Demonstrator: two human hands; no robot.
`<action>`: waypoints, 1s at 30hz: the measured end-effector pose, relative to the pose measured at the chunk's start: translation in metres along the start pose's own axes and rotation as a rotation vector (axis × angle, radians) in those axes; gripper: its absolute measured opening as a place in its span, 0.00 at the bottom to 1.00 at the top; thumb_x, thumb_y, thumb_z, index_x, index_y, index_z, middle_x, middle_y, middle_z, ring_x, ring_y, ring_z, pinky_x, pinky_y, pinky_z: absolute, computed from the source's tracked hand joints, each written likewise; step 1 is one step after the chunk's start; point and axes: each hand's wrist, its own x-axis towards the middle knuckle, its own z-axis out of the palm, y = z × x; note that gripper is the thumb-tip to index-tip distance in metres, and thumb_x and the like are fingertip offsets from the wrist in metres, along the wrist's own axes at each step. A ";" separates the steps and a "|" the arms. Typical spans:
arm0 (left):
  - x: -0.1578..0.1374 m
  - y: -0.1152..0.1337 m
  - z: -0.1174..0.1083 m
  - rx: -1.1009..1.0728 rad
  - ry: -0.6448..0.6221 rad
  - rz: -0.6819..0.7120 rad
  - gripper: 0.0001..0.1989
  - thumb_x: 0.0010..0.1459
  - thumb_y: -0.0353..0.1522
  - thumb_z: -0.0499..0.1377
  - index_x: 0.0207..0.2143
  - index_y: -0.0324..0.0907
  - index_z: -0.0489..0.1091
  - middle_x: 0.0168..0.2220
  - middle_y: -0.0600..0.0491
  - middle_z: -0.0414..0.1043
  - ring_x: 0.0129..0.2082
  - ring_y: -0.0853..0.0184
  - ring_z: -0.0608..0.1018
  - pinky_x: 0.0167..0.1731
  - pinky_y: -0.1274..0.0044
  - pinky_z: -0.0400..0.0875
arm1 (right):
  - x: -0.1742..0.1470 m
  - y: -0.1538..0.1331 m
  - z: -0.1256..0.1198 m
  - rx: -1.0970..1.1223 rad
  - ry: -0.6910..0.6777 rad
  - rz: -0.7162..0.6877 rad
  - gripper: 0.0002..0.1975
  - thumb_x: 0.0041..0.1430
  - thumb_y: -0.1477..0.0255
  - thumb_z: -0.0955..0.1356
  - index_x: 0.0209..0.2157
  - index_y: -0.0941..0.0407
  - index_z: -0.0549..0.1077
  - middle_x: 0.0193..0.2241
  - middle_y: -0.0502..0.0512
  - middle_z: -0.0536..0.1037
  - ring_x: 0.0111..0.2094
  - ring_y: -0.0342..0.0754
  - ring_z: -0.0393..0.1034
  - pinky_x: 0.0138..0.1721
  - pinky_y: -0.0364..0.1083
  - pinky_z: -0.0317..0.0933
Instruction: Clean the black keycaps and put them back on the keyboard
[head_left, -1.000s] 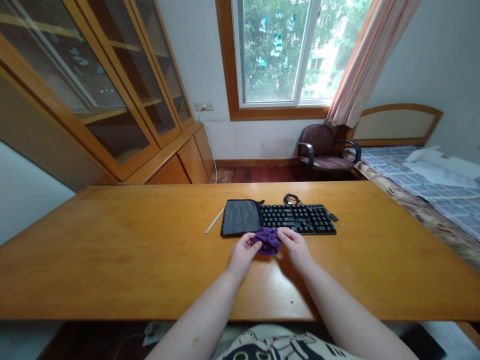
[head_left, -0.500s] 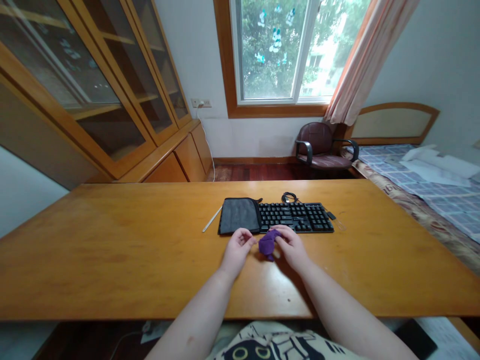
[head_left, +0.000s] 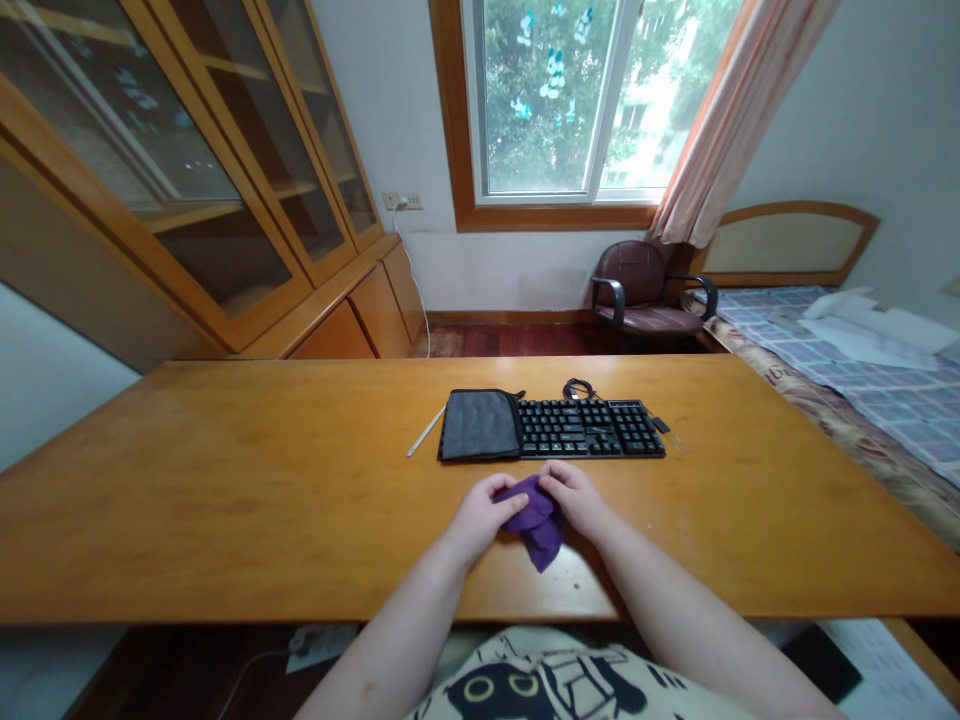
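A small purple cloth [head_left: 541,535] hangs loosely between my two hands, just above the near part of the wooden table. My left hand [head_left: 480,512] pinches its left edge between thumb and fingers. At the upper right edge, my right hand [head_left: 576,497] grips the cloth too. Part of the cloth droops to a point below the hands. Beyond them lies a black keyboard [head_left: 592,430], its left end covered by a dark grey mesh pouch [head_left: 481,425].
A thin white stick [head_left: 426,431] lies left of the pouch on the table [head_left: 262,500]. Behind the keyboard sits a coiled black cable [head_left: 578,388], with a small black piece [head_left: 660,425] at its right. An office chair [head_left: 637,290] stands past the table's far edge.
The crumpled cloth has been opened out and now hangs lower. My left hand, apart from it before, has taken hold of it. Both hands have come slightly nearer.
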 end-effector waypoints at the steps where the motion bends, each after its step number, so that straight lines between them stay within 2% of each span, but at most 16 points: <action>1: -0.002 0.002 -0.003 -0.081 0.031 0.012 0.11 0.47 0.36 0.62 0.29 0.37 0.68 0.26 0.55 0.69 0.27 0.71 0.71 0.29 0.80 0.64 | 0.000 0.000 0.000 0.032 -0.062 0.016 0.08 0.52 0.67 0.67 0.26 0.56 0.68 0.21 0.47 0.70 0.24 0.43 0.64 0.28 0.43 0.58; 3: -0.007 0.007 -0.008 -0.206 0.076 0.028 0.13 0.46 0.37 0.63 0.30 0.38 0.65 0.27 0.55 0.70 0.28 0.71 0.72 0.31 0.79 0.65 | -0.001 -0.002 -0.002 0.000 -0.126 -0.013 0.04 0.49 0.71 0.68 0.27 0.56 0.70 0.23 0.49 0.72 0.27 0.45 0.66 0.31 0.45 0.61; 4: -0.010 0.010 -0.010 -0.222 0.086 0.039 0.14 0.46 0.36 0.63 0.30 0.39 0.63 0.29 0.54 0.70 0.29 0.70 0.72 0.31 0.79 0.65 | -0.002 -0.004 -0.003 -0.050 -0.092 -0.068 0.02 0.49 0.72 0.68 0.27 0.56 0.71 0.25 0.50 0.73 0.29 0.46 0.68 0.34 0.46 0.62; 7: -0.019 0.019 -0.015 -0.068 0.087 0.137 0.14 0.43 0.32 0.64 0.27 0.40 0.60 0.31 0.54 0.71 0.32 0.69 0.73 0.35 0.78 0.66 | -0.007 -0.013 -0.006 -0.127 0.197 -0.278 0.05 0.53 0.74 0.64 0.29 0.55 0.72 0.31 0.54 0.75 0.38 0.49 0.68 0.45 0.50 0.60; 9: -0.023 0.024 -0.018 0.104 0.069 0.201 0.13 0.43 0.29 0.64 0.30 0.41 0.62 0.30 0.55 0.70 0.33 0.69 0.73 0.37 0.77 0.66 | -0.010 -0.018 -0.006 -0.085 0.334 -0.284 0.08 0.57 0.72 0.61 0.34 0.54 0.72 0.33 0.54 0.74 0.38 0.48 0.68 0.45 0.50 0.60; 10: -0.024 0.025 -0.020 0.181 0.050 0.211 0.13 0.44 0.28 0.63 0.33 0.41 0.63 0.29 0.56 0.69 0.32 0.70 0.73 0.37 0.77 0.66 | -0.010 -0.020 -0.005 -0.060 0.349 -0.237 0.09 0.58 0.71 0.60 0.36 0.54 0.71 0.32 0.54 0.74 0.36 0.48 0.69 0.42 0.49 0.62; 13: -0.025 0.027 -0.026 0.392 -0.039 0.173 0.13 0.47 0.27 0.59 0.39 0.41 0.68 0.26 0.56 0.68 0.27 0.70 0.72 0.31 0.78 0.66 | -0.011 -0.026 -0.005 -0.098 0.208 -0.061 0.12 0.59 0.68 0.60 0.41 0.55 0.70 0.30 0.53 0.74 0.31 0.46 0.68 0.34 0.46 0.63; 15: -0.026 0.028 -0.030 0.519 -0.081 0.182 0.08 0.49 0.27 0.56 0.33 0.40 0.71 0.28 0.54 0.69 0.29 0.69 0.73 0.31 0.77 0.67 | -0.013 -0.032 -0.010 -0.224 0.029 -0.009 0.13 0.54 0.67 0.65 0.42 0.55 0.71 0.30 0.52 0.75 0.31 0.47 0.69 0.34 0.46 0.63; 17: -0.030 0.031 -0.033 0.627 -0.078 0.249 0.05 0.49 0.26 0.56 0.27 0.40 0.71 0.32 0.51 0.72 0.34 0.66 0.74 0.36 0.75 0.69 | -0.019 -0.040 -0.018 -0.383 -0.128 -0.028 0.12 0.49 0.70 0.69 0.39 0.54 0.73 0.29 0.52 0.76 0.31 0.48 0.70 0.34 0.46 0.63; 18: -0.033 0.033 -0.034 0.677 -0.041 0.305 0.05 0.49 0.26 0.56 0.26 0.41 0.71 0.35 0.51 0.73 0.38 0.65 0.75 0.39 0.74 0.69 | -0.023 -0.044 -0.023 -0.460 -0.141 -0.078 0.11 0.49 0.72 0.69 0.37 0.53 0.74 0.29 0.52 0.77 0.31 0.48 0.70 0.35 0.47 0.63; 19: -0.037 0.036 -0.034 0.735 0.020 0.372 0.04 0.50 0.26 0.56 0.27 0.41 0.70 0.38 0.50 0.73 0.41 0.64 0.74 0.43 0.72 0.68 | -0.028 -0.048 -0.029 -0.530 -0.088 -0.151 0.09 0.50 0.74 0.68 0.36 0.53 0.75 0.30 0.53 0.77 0.33 0.49 0.70 0.37 0.47 0.63; 22: -0.047 0.044 -0.036 0.931 0.235 0.619 0.05 0.54 0.28 0.55 0.32 0.43 0.70 0.41 0.50 0.74 0.46 0.63 0.73 0.52 0.66 0.62 | -0.039 -0.056 -0.040 -0.693 0.203 -0.369 0.11 0.55 0.77 0.63 0.36 0.53 0.75 0.36 0.57 0.77 0.40 0.51 0.69 0.43 0.51 0.60; 23: -0.049 0.046 -0.037 0.996 0.218 0.662 0.06 0.55 0.28 0.54 0.33 0.43 0.70 0.39 0.51 0.75 0.44 0.64 0.74 0.54 0.65 0.60 | -0.041 -0.057 -0.043 -0.738 0.201 -0.383 0.11 0.55 0.77 0.63 0.36 0.54 0.75 0.36 0.57 0.77 0.40 0.52 0.69 0.43 0.51 0.60; 26: -0.047 0.046 -0.037 1.140 0.047 0.602 0.07 0.57 0.28 0.52 0.32 0.44 0.70 0.33 0.54 0.75 0.36 0.66 0.76 0.52 0.64 0.62 | -0.040 -0.060 -0.044 -0.835 -0.060 -0.287 0.07 0.54 0.76 0.65 0.29 0.55 0.75 0.28 0.56 0.76 0.33 0.51 0.69 0.37 0.49 0.61; 28: -0.045 0.042 -0.034 1.096 0.037 0.528 0.07 0.57 0.29 0.52 0.35 0.44 0.70 0.36 0.52 0.75 0.39 0.64 0.75 0.51 0.64 0.63 | -0.038 -0.063 -0.042 -0.783 -0.128 -0.223 0.07 0.55 0.75 0.65 0.28 0.55 0.75 0.28 0.56 0.76 0.34 0.50 0.68 0.38 0.49 0.60; 30: -0.044 0.035 -0.027 0.953 0.029 0.480 0.11 0.57 0.32 0.54 0.43 0.45 0.69 0.44 0.50 0.72 0.47 0.62 0.72 0.53 0.64 0.62 | -0.038 -0.066 -0.038 -0.601 -0.129 -0.183 0.08 0.56 0.75 0.64 0.30 0.55 0.75 0.32 0.56 0.75 0.37 0.50 0.68 0.41 0.49 0.60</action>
